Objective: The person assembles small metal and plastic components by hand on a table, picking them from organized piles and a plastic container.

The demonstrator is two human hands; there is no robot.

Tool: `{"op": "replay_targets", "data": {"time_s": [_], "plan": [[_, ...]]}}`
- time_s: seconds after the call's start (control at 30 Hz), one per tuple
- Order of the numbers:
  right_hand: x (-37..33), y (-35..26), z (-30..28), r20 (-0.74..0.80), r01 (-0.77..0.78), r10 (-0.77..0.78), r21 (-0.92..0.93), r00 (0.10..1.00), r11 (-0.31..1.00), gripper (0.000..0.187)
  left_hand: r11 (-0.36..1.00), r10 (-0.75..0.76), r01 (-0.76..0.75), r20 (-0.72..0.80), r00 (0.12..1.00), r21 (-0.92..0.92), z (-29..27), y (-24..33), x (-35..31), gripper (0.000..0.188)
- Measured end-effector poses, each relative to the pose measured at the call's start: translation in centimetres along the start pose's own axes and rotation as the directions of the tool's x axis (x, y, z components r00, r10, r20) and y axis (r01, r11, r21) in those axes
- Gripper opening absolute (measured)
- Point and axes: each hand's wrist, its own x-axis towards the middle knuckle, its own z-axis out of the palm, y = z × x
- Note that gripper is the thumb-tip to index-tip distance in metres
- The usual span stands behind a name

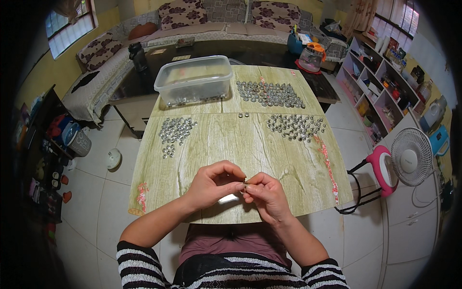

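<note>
Near the table's front edge, my left hand [215,183] and my right hand [269,196] meet fingertip to fingertip. Both pinch a small metal piece [246,182], mostly hidden by the fingers. Ahead of my left hand lies a loose cluster of small, round, shiny silver pieces [176,131]. Beyond my right hand stand small silver pieces with short stems [296,126], in rough rows. A denser block of similar metal pieces [270,94] sits farther back. Two single pieces [244,115] lie near the table's middle seam.
A clear plastic box [193,79] stands at the table's back left, with small dark things along its bottom. Behind is a dark table [202,49] with an orange-lidded jug [312,57]. At right are a white fan [410,157], a pink-backed chair [382,171] and shelves [380,79].
</note>
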Motion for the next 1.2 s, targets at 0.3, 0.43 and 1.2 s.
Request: {"op": "replay_targets", "data": {"time_s": [0.3, 0.43, 1.2], "plan": [[-0.1, 0.0, 0.2, -0.026, 0.004, -0.004, -0.016, 1.0, 1.0, 0.012, 0.995, 0.099, -0.099, 0.021, 0.995, -0.026, -0.1, -0.2, 0.0, 0.015], [0.0, 0.1, 0.3, -0.036, 0.013, -0.013, -0.014, 0.999, 1.0, 0.011, 0.986, 0.166, -0.166, 0.013, 0.986, -0.029, -0.1, -0.3, 0.1, 0.014], [-0.3, 0.3, 1.0, -0.077, 0.117, -0.128, -0.138, 0.989, 0.984, 0.009, 0.999, 0.001, -0.002, -0.021, 1.0, -0.034, 0.1, -0.1, -0.3, 0.013]]}}
